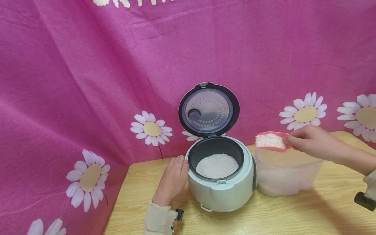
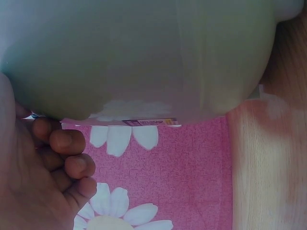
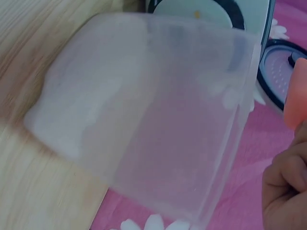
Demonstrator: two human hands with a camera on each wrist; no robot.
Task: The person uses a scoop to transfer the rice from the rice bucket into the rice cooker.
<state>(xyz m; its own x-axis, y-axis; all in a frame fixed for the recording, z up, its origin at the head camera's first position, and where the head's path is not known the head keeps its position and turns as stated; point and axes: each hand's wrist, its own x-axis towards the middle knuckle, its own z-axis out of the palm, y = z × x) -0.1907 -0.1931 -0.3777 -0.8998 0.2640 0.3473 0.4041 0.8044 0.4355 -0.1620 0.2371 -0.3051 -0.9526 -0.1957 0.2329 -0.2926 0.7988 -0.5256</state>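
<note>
In the head view, a pale green rice cooker (image 1: 221,195) stands with its lid (image 1: 209,109) raised, and white rice (image 1: 218,165) lies in its dark inner pot (image 1: 202,150). My left hand (image 1: 173,176) holds the cooker's left rim; the left wrist view shows its curled fingers (image 2: 67,141) beside the cooker wall (image 2: 144,57). My right hand (image 1: 314,142) pinches the handle of a pink scoop (image 1: 276,149) heaped with rice (image 1: 268,140). The scoop is level above a translucent plastic bin (image 1: 288,181), over its back left part. Only part of the scoop (image 3: 297,93) enters the right wrist view.
The bin stands close against the cooker's right side on the wooden table (image 1: 141,192). Behind them hangs a magenta cloth (image 1: 258,65) with white daisies, near the raised lid. A small front handle (image 1: 206,208) juts from the cooker's base.
</note>
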